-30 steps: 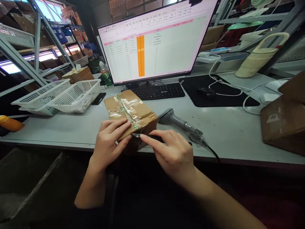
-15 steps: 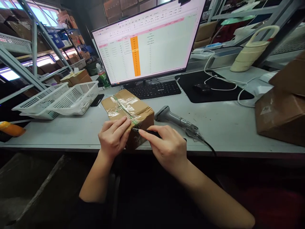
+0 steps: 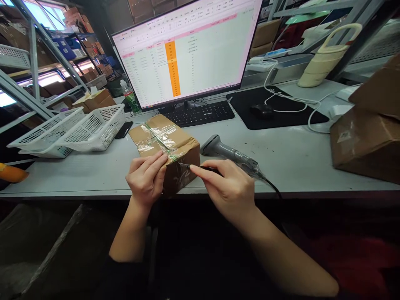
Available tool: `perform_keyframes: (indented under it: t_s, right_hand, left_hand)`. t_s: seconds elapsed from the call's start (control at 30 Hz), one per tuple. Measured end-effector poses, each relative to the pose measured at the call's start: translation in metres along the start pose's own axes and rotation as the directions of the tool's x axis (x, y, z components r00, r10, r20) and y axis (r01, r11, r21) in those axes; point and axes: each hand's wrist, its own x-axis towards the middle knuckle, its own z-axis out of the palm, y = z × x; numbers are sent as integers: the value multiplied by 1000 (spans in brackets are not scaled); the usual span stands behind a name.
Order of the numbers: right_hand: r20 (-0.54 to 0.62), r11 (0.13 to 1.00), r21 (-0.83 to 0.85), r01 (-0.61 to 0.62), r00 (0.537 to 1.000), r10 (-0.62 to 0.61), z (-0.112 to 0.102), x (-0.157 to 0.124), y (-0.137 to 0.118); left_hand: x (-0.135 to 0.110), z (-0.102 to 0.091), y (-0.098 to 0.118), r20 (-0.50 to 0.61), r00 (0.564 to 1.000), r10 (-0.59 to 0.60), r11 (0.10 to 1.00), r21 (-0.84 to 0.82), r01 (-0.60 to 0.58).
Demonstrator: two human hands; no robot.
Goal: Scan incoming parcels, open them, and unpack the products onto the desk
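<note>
A taped cardboard box point(image 3: 179, 141) sits near the front edge of the desk, green and clear tape running across its top. My left hand point(image 3: 145, 177) grips its near left corner, fingers over the top edge and thumb against the side. Between the thumb and fingers of my right hand point(image 3: 229, 183) is a slim black-handled knife point(image 3: 212, 169). Its thin blade points left and lies close to the box's near upper edge; whether it touches the cardboard I cannot tell. Just right of the box rests a grey barcode scanner point(image 3: 229, 152) with plastic wrapped around its handle.
Behind the box stand a keyboard point(image 3: 203, 113) and a monitor point(image 3: 206, 50) showing a spreadsheet. White baskets point(image 3: 93, 127) and a phone point(image 3: 123, 130) are to the left. A mouse point(image 3: 261, 110) lies on a black mat. At the right is another cardboard box point(image 3: 365, 137).
My right hand has drawn the knife slightly to the right, away from my left fingers, and more of the blade shows. My left hand keeps its hold on the box. The view has shifted slightly.
</note>
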Motion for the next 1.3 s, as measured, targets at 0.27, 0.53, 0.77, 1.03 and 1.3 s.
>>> perform_keyframes:
  t_s: [0.27, 0.53, 0.77, 1.03, 1.3]
  right_hand:
    - [211, 955, 269, -122, 975, 65, -24, 11, 20]
    - [405, 617, 556, -557, 830, 383, -5, 14, 27]
    - [106, 610, 641, -466, 841, 531, 83, 42, 34]
    - [165, 705, 584, -402, 909, 382, 105, 117, 61]
    - [169, 734, 585, -345, 937, 306, 49, 74, 21]
  left_hand:
    - [-11, -24, -13, 35, 999, -26, 997, -68, 28]
    - [-23, -72, -8, 72, 991, -109, 992, -53, 113]
    - [-20, -26, 70, 152, 981, 122, 967, -240, -83]
    - [-30, -54, 10, -14, 986, 169, 980, -109, -169]
    - [-46, -44, -95, 77, 839, -538, 713, -489, 502]
